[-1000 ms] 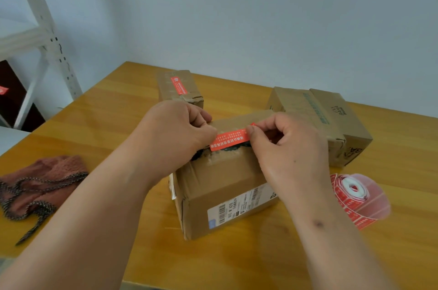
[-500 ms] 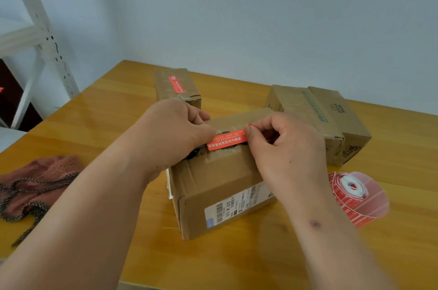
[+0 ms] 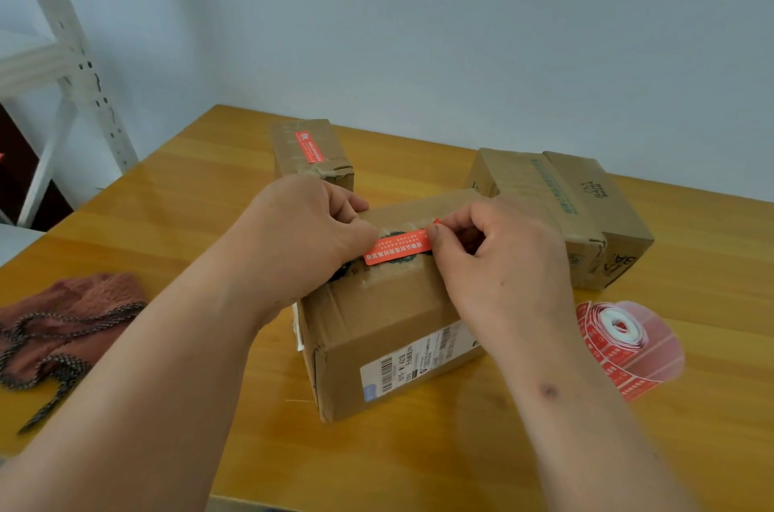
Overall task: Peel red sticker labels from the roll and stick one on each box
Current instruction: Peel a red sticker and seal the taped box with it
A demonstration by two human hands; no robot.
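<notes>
A red sticker label (image 3: 398, 246) is stretched over the top of the near cardboard box (image 3: 389, 327). My left hand (image 3: 310, 235) pinches its left end and my right hand (image 3: 498, 256) pinches its right end. Whether the label touches the box top is hard to tell. A smaller box (image 3: 312, 153) at the back carries a red label (image 3: 309, 146) on its top. A larger box (image 3: 561, 210) at the back right shows no red label. The roll of red labels (image 3: 620, 340) lies on the table right of the near box.
The wooden table (image 3: 188, 193) ends near the bottom of the view. A reddish fuzzy bag with a metal chain (image 3: 63, 323) lies at the left. A white metal shelf frame (image 3: 71, 63) stands beyond the table's left side. A pale wall is behind.
Both hands have kept their hold on the label and stayed over the near box; the label sits a little lower and closer to the box top.
</notes>
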